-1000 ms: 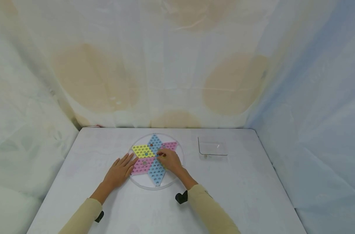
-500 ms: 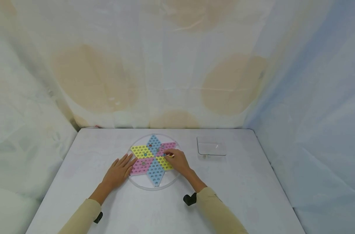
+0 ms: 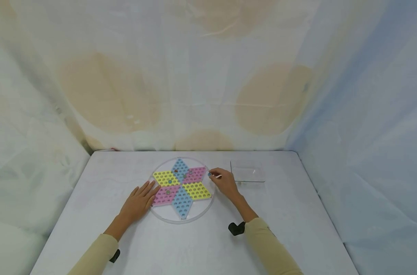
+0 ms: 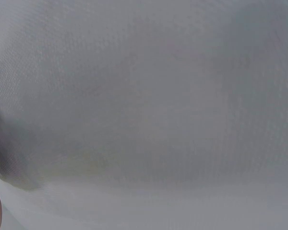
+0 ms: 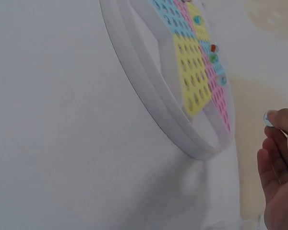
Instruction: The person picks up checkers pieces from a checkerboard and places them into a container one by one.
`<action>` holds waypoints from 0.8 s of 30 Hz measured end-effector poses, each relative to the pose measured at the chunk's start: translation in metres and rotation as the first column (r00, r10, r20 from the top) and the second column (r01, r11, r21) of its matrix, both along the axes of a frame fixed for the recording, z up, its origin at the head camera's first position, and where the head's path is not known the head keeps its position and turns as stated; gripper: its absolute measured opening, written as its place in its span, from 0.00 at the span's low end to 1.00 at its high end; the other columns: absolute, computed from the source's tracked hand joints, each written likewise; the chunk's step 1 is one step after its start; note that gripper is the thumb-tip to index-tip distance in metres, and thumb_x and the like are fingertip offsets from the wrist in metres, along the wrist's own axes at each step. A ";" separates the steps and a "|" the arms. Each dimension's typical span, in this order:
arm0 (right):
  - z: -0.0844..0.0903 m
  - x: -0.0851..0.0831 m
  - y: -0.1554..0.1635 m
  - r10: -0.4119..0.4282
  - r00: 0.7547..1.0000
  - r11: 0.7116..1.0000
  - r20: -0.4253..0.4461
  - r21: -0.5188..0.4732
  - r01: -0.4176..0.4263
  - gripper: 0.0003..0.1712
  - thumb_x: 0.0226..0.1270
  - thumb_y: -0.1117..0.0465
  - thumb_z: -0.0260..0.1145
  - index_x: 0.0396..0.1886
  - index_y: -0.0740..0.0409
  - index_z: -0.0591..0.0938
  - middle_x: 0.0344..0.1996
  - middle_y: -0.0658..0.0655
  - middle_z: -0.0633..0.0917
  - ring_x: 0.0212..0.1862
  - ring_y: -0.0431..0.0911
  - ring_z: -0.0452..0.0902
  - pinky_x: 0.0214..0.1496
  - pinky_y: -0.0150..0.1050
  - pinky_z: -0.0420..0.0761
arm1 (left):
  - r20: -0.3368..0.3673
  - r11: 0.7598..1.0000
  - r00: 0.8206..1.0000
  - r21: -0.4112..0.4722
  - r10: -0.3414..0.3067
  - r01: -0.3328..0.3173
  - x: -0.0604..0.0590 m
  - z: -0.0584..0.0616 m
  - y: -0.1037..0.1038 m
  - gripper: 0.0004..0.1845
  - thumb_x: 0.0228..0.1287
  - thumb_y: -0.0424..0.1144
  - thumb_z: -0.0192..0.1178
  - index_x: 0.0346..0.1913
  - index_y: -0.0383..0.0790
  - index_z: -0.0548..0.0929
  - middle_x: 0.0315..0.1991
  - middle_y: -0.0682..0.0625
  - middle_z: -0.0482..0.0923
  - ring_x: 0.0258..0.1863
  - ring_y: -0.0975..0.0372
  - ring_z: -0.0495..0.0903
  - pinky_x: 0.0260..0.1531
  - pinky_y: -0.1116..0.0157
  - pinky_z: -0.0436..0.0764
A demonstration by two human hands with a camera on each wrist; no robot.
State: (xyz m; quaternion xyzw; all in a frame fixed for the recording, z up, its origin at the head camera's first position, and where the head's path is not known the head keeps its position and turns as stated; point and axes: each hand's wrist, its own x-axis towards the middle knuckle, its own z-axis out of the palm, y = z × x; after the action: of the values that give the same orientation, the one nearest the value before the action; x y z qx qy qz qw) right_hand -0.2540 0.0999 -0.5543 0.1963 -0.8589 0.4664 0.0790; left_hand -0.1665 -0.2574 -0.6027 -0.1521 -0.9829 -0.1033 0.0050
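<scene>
Just off the right rim of the round board (image 3: 182,190), the right hand (image 3: 224,184) pinched a small blue marble (image 3: 210,174) between thumb and fingertips, the other fingers curled loosely beneath; the right wrist view showed the same marble (image 5: 268,119) at the fingertips, clear of the board's raised rim (image 5: 149,91). The left hand (image 3: 138,201) lay flat and relaxed, fingers straight and spread, its fingertips touching the board's left edge and gripping nothing. The left wrist view gave only blurred white surface, so it added nothing about that hand.

On the board a six-pointed star was made of blue, pink and yellow diamond panels dotted with holes. A few marbles sat in holes near the star's centre: a red one (image 5: 213,48) and green or blue ones beside it, with another (image 3: 168,192) on the pink panel nearest the left hand. To the right of the board, just past the right hand, stood a clear shallow tray (image 3: 247,171); whether it held anything could not be told. Board and tray rested on a white table (image 3: 291,214), with pale draped cloth behind the board.
</scene>
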 end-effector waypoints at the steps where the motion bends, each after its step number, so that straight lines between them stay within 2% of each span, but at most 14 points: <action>1: 0.002 -0.001 0.003 -0.005 1.000 1.000 -0.009 -0.001 0.005 0.10 0.65 0.67 0.70 0.45 0.65 0.87 0.39 0.58 0.88 0.41 0.50 0.83 0.43 0.42 0.85 | -0.001 1.000 1.000 -0.001 0.000 0.000 0.000 0.000 0.000 0.29 0.79 0.50 0.45 0.78 0.48 0.62 0.79 0.46 0.52 0.77 0.48 0.47 0.72 0.42 0.49; 10: 0.010 -0.013 0.032 -0.051 0.999 0.998 0.009 0.019 0.051 0.11 0.65 0.67 0.71 0.46 0.67 0.87 0.41 0.59 0.88 0.44 0.53 0.84 0.49 0.47 0.83 | -0.008 1.000 1.000 0.005 -0.005 0.005 0.000 0.001 -0.001 0.29 0.79 0.50 0.46 0.78 0.48 0.62 0.78 0.46 0.53 0.77 0.48 0.48 0.72 0.42 0.49; 24: 0.007 -0.029 0.081 -0.108 0.993 0.993 0.046 0.043 0.106 0.11 0.65 0.68 0.70 0.46 0.68 0.87 0.42 0.62 0.88 0.46 0.56 0.83 0.50 0.50 0.83 | -0.053 1.000 0.998 0.014 -0.018 0.019 0.003 0.005 0.000 0.28 0.78 0.49 0.48 0.77 0.46 0.64 0.77 0.44 0.56 0.76 0.47 0.51 0.71 0.41 0.53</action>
State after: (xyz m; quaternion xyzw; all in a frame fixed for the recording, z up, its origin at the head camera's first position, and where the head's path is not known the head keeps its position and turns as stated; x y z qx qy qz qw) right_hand -0.2830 0.1813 -0.5477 0.1405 -0.8792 0.4484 0.0791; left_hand -0.1639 -0.2571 -0.5979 -0.1639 -0.9802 -0.1063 0.0310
